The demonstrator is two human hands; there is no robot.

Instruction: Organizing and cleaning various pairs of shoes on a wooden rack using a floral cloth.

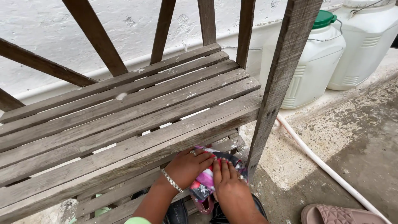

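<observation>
1. The patterned cloth (207,178), pink, black and white, is lying bunched on the lower shelf (124,195) of the wooden rack, in the lower middle of the frame, just under the front edge of the upper shelf (124,124).
2. The left hand (188,166), with a ring and a metal bracelet (172,180) at the wrist, is pressing down on the upper left part of the cloth; its fingers are lying flat and spread, so this grip is released rather than clenched.
3. The right hand (230,186) is resting on the right part of the cloth, fingers stretched toward the top of the frame; it too is pressing, not pinching, though the fingertips may be curling over a fold, which I cannot tell.
4. The cloth is sitting directly beneath both hands, its longer run going from lower left to upper right between them; neither hand is clearly nearer.
5. The grey rack post (273,95) is standing just beside the right hand, on its right.
6. White jugs (315,70) are standing well apart at upper right; a white pipe (327,168) is crossing the concrete floor (356,141), and a pink sandal (336,215) is showing at the lower right.
</observation>
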